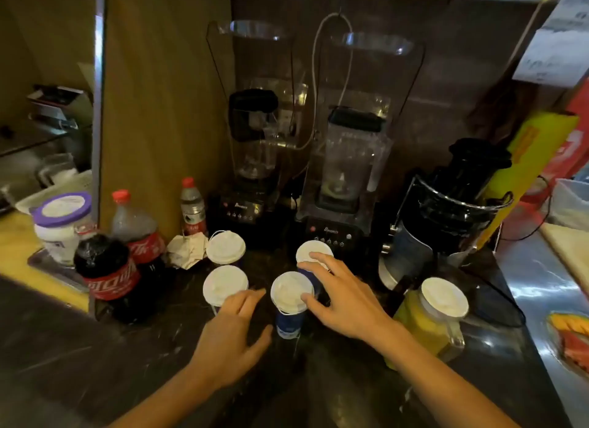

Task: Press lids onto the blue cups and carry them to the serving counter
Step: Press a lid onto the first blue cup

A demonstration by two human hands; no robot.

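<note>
Several blue cups with white lids stand on the dark counter in front of two blenders. The nearest cup is in the middle, with another cup to its left, a third cup behind that one and a further cup at the back right. My left hand hovers with spread fingers between the left cup and the nearest cup, its fingertips at the left lid's edge. My right hand reaches over from the right, fingers straight, touching the lids of the nearest cup and the back right cup.
Two cola bottles and a purple-lidded jar stand at left, crumpled paper beside them. A yellow juice pitcher with a white lid is at right, a black juicer behind it. A steel counter runs along the right.
</note>
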